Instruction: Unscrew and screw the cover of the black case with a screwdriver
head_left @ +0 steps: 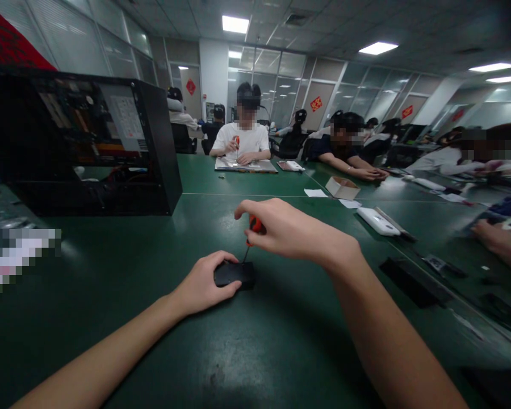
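Note:
A small black box-shaped device [247, 275] lies on the green tabletop [221, 346] in front of me; its exact kind does not show. My left hand [208, 283] grips it from the left, thumb along the near side and fingers along the far side. Above it, my right hand [276, 230] is closed around the orange and black handle of a screwdriver [255, 224]. The thin shaft slants down, its tip at the far top edge of the device. Part of the handle is hidden by my fingers.
An open black computer case [157, 153] stands at the left. Across the table a person in a white shirt [247, 139] works over a flat panel [244, 165]. To the right are a small cardboard box [342, 187], a white device [378, 221] and dark flat parts [415, 282].

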`<state>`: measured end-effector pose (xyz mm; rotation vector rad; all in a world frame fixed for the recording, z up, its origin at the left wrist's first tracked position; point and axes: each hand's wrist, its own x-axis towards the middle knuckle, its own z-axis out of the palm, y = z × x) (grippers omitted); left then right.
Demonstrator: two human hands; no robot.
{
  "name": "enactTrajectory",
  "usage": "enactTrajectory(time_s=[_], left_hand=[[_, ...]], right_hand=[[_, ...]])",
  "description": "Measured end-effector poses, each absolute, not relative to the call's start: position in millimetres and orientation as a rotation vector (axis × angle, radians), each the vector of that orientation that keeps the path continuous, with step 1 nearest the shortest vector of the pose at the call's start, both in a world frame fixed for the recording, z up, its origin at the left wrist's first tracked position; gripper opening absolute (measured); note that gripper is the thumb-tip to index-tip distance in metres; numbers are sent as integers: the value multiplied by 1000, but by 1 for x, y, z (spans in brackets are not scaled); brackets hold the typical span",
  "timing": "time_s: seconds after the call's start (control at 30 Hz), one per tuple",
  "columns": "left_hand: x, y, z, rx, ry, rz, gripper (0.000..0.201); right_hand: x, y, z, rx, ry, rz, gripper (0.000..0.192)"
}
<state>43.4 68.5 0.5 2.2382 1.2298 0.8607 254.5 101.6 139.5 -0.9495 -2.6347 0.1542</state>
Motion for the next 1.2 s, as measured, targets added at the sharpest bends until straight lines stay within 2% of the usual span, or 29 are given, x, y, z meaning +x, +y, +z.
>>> enactTrajectory(time_s=[0.07, 0.13, 0.33, 0.53, 1.2], left_hand=[[42, 68, 1, 2303, 1214, 858, 33], [42, 67, 0, 2345, 1206, 876, 35], [41, 68, -5, 2268, 1222, 862, 36], [39, 69, -7, 2213, 1223, 838, 39], [38, 69, -9, 2314, 1215, 853, 40]], right_hand=[[256, 100, 140, -868, -2670, 244, 45], [257, 99, 141, -815, -2690, 329, 48], [250, 97, 142, -764, -2669, 290, 17], [241, 91, 141, -606, -2688, 411, 14], [240, 90, 139, -593, -2661, 406, 14]])
